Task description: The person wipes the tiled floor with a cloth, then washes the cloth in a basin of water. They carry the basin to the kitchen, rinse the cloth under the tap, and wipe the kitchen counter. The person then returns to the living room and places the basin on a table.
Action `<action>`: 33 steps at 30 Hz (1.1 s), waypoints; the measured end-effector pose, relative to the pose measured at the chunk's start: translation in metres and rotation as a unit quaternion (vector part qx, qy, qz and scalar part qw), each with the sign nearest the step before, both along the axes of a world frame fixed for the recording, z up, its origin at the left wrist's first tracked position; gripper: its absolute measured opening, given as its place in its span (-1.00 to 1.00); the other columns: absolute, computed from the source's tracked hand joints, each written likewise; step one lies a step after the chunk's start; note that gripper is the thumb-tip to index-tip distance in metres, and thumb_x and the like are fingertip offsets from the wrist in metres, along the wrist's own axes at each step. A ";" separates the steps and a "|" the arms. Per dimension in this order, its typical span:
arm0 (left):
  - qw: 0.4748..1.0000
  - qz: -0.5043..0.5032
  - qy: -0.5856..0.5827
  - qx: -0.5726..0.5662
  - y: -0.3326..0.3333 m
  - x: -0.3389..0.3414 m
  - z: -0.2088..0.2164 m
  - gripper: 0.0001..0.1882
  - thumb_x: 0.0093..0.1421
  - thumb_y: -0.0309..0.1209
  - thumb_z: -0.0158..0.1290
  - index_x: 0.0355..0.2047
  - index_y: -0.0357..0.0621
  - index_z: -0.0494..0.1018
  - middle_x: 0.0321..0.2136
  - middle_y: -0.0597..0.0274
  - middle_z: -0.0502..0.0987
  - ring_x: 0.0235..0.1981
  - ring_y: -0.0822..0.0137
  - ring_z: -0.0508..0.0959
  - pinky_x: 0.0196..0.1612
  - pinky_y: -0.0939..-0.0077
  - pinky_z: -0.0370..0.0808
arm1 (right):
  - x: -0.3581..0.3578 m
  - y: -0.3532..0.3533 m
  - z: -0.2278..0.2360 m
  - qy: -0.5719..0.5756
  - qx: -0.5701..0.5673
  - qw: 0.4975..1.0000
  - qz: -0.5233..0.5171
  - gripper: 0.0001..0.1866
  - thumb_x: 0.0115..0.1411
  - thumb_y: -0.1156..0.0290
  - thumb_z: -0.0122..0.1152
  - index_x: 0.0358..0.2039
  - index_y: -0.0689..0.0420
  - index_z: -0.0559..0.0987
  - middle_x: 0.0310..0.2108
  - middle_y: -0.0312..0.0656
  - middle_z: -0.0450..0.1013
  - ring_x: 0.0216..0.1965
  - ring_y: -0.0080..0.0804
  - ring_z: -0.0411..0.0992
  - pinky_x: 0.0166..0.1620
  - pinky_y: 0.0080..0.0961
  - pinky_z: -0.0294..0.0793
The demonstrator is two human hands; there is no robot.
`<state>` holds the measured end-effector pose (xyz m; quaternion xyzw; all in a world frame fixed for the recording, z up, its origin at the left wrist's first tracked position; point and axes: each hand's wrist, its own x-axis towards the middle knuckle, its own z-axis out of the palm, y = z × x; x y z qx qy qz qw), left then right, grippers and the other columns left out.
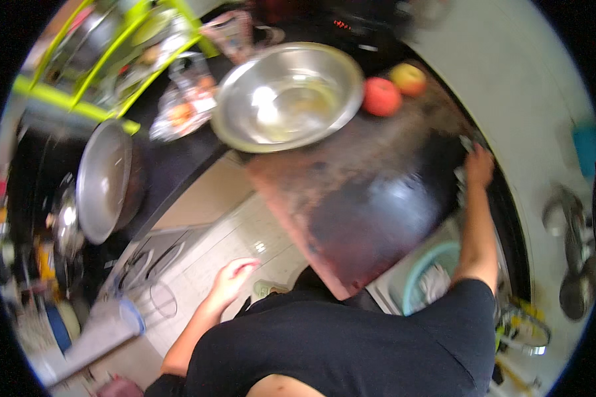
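Observation:
My right hand (479, 165) reaches to the right edge of a large, dark, wet board (377, 205). Its fingers are closed on a whitish cloth (465, 142), blurred and partly hidden beneath the hand. Low on the left, my left hand (235, 272) hangs over the floor, away from the board. Its fingers stretch to the right, a little smeared, and nothing shows in them. A wide steel basin (288, 99) with a little yellowish liquid overlaps the board's far left corner. Beside it on the board lie a red apple (381, 97) and a yellow-red apple (408, 80).
A bag of orange items (185, 106) lies left of the basin, near a lime-green dish rack (79, 106). A wok-like metal pan (106, 182) stands tilted at left. Beneath the board's near right side is a teal basin (414, 281). Ladles (573, 264) hang at far right.

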<state>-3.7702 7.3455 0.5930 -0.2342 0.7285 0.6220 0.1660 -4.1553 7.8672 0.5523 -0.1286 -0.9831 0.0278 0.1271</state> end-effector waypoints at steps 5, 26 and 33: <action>0.998 -0.053 0.011 -0.020 -0.019 0.001 0.011 -0.71 0.17 -0.36 -0.05 -0.11 -0.18 0.38 -0.18 0.17 0.47 -0.14 0.34 0.45 -0.05 0.49 0.35 | 0.072 -0.032 -0.018 0.062 -0.046 0.986 0.147 -0.63 0.17 0.17 -0.04 -0.09 0.11 0.42 -0.14 0.02 0.29 -0.16 0.00 0.31 -0.18 -0.21 0.35; 0.913 0.388 0.127 0.016 -0.250 0.409 -0.004 -0.74 0.21 -0.40 -0.13 -0.12 -0.22 0.36 -0.16 0.19 0.46 -0.16 0.38 0.44 -0.09 0.50 0.35 | 0.401 -0.652 0.030 -0.315 -0.631 0.583 0.403 -0.72 0.13 0.34 0.06 -0.18 0.21 0.44 -0.26 -0.26 0.39 -0.24 -0.51 0.30 -0.11 -0.55 0.29; 0.808 0.587 0.046 0.034 -0.261 0.537 0.000 -0.69 0.22 -0.28 -0.14 -0.12 -0.19 0.36 -0.17 0.21 0.47 -0.18 0.37 0.44 -0.12 0.48 0.34 | 0.459 -0.887 0.071 -0.056 -0.402 0.676 0.614 -0.62 0.10 0.28 0.08 -0.10 0.21 0.39 -0.11 0.03 0.31 -0.09 -0.13 0.28 -0.02 -0.39 0.26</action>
